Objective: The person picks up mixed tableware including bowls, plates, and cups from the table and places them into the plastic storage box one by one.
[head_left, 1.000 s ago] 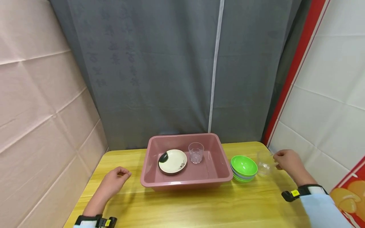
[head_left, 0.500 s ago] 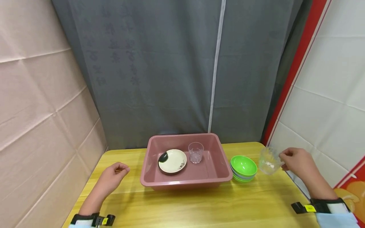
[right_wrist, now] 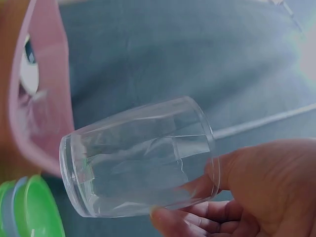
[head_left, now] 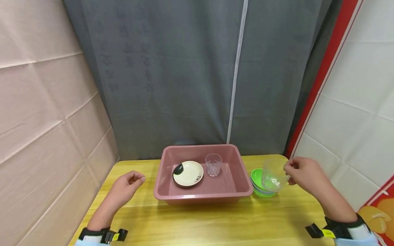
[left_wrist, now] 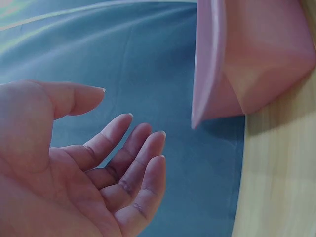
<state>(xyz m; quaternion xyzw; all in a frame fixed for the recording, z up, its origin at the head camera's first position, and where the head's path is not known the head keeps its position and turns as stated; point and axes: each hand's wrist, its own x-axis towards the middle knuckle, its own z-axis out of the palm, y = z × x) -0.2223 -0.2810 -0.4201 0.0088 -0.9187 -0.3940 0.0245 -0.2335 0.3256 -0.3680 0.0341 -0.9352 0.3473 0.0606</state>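
Centred on table: tub, holding plate at left and glass just right of it. Right of tub: stacked bowls, with tumbler raised above them in right hand. Left of tub: left hand, apart from it.

Colours and patterns: table setting with basin, bowls, tumblers

Basin: dusty pink, plain. Plate inside it: cream-white, dark rim, small dark sprig motif near one edge, black oval patch on the opposite edge. Tumbler in basin: clear, colourless. Tumbler in the right hand: clear, colourless, faint faceting. Stacked bowls: bright green on top, pale blue-grey layer beneath. Table: yellow wood grain. Curtain: grey with faint darker characters, white vertical stripe. Side walls: beige left, white right with red band.
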